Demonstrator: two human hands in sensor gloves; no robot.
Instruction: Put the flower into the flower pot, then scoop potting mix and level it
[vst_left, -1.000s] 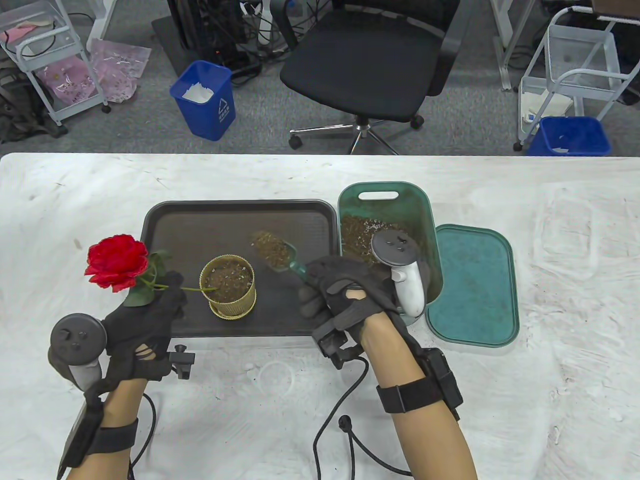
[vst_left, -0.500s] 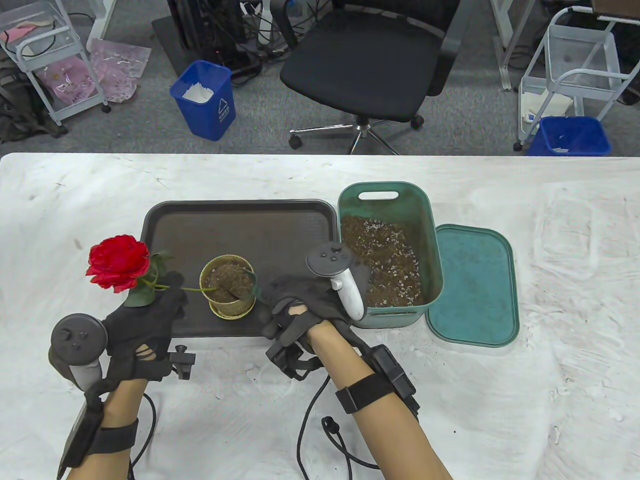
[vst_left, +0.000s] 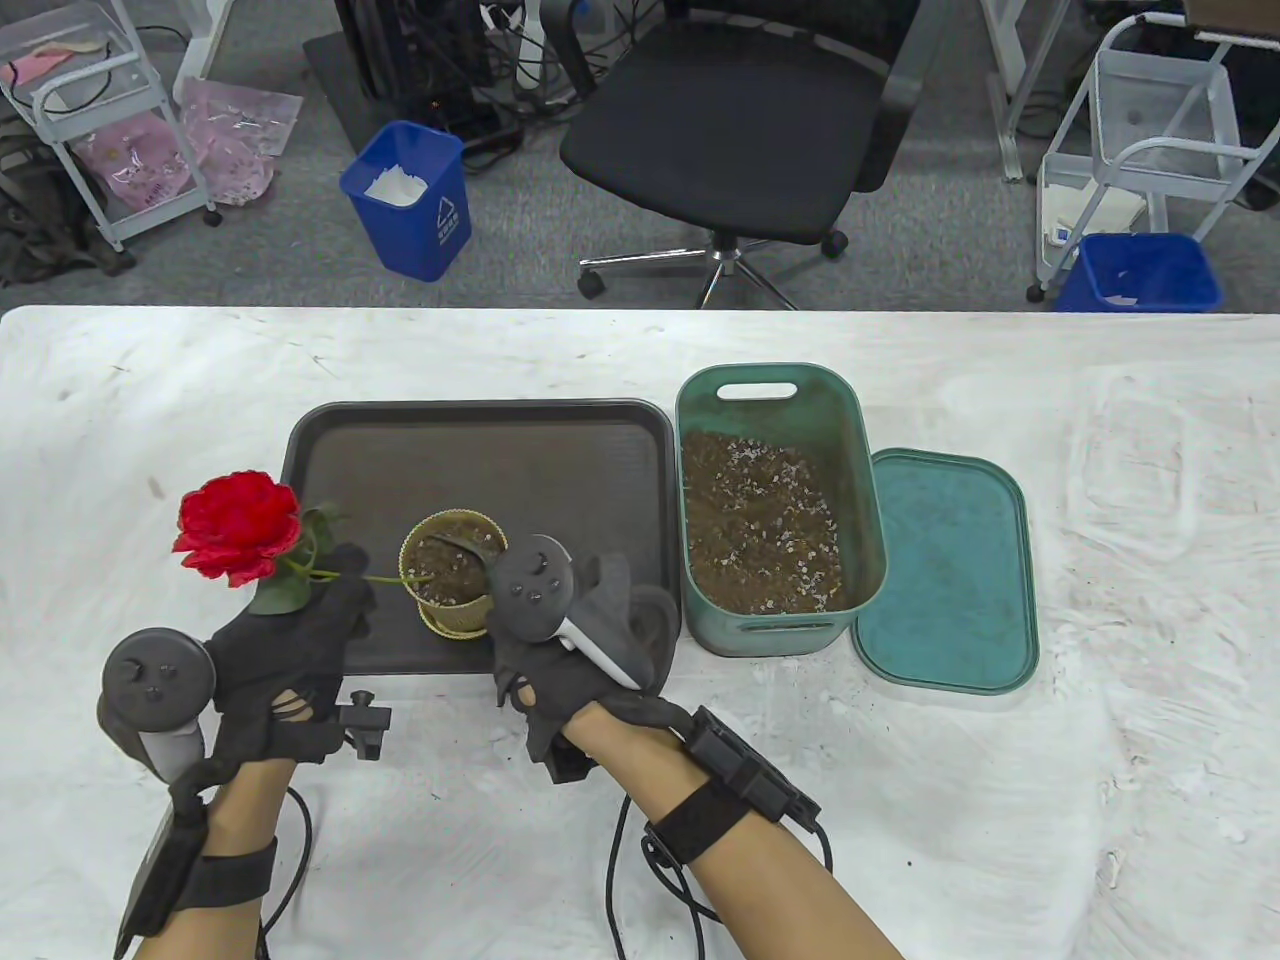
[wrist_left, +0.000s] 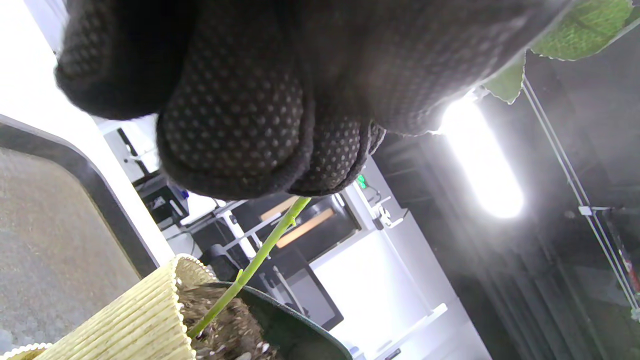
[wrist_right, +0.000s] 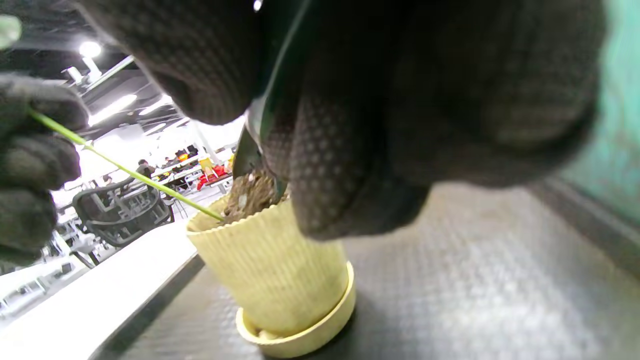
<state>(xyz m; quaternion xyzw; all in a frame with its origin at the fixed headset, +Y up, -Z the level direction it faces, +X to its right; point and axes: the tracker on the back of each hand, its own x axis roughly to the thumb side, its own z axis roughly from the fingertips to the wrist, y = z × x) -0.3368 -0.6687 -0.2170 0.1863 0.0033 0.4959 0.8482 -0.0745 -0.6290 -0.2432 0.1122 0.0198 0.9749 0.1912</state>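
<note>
Since a second ago the right hand (vst_left: 580, 640) has swung from beside the green soil bin (vst_left: 860, 480) across the tray (vst_left: 480, 430) to the flower pot (vst_left: 455, 575), carrying the scoop (vst_left: 462, 545) with it; the left hand (vst_left: 290, 650) and the rose (vst_left: 238, 525) have not shifted.

Table view: the pot stands on the front part of the tray, between the two hands. The left hand grips the rose stem, whose long axis runs nearly level from the bloom on the left to its foot in the soil on the right. The right hand is curled round the scoop handle, just right of the pot and touching its rim side; the scoop blade lies over the soil. The bin lid (vst_left: 950, 570) rests beside the bin.

Left wrist view: gloved fingers (wrist_left: 235, 115) clamp the green stem (wrist_left: 260, 250), which slants down into the potting mix inside the ribbed yellow pot (wrist_left: 140, 315); the dark scoop (wrist_left: 295, 335) edges in behind.

Right wrist view: fingers (wrist_right: 350, 150) close round the scoop (wrist_right: 255, 145), its tip at the soil (wrist_right: 250, 197) above the pot (wrist_right: 270, 270). The stem (wrist_right: 125, 172) enters from the left hand (wrist_right: 30, 170).

The right hand is nearer the soil surface, so tipping and levelling likely fall to it while the left steadies the stem.
</note>
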